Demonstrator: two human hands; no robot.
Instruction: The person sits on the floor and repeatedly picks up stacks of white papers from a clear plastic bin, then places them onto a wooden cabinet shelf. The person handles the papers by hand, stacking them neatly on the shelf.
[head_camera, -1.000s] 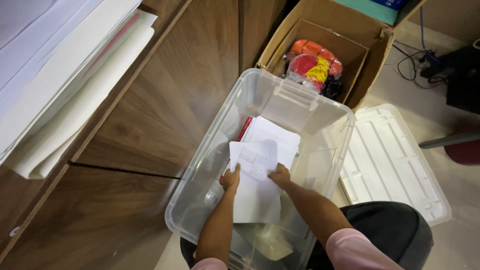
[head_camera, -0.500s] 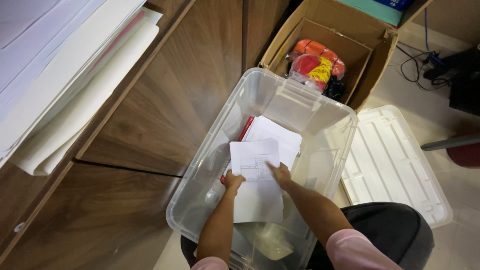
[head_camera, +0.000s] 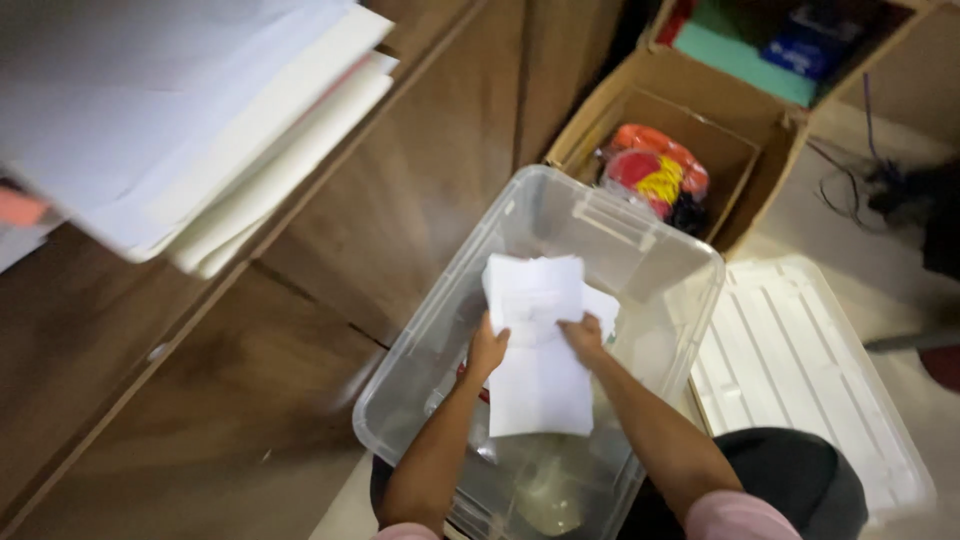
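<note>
A clear plastic storage bin (head_camera: 640, 240) stands on the floor in front of me. Both of my hands reach into it and hold a white sheaf of paper (head_camera: 538, 350). My left hand (head_camera: 487, 350) grips its left edge and my right hand (head_camera: 583, 338) grips its right edge. The paper is lifted above other white sheets and something red lying in the bin. The picture is blurred by motion.
A wooden cabinet (head_camera: 330, 260) rises on the left, with a stack of large white sheets (head_camera: 200, 120) on top. Behind the bin sits an open cardboard box (head_camera: 760, 150) with a red and yellow bundle (head_camera: 655, 175). The bin's white lid (head_camera: 800, 370) lies on the right.
The paper has come up higher in both hands and now hides more of the sheets below. The camera has shifted, so the bin sits further right and lower.
</note>
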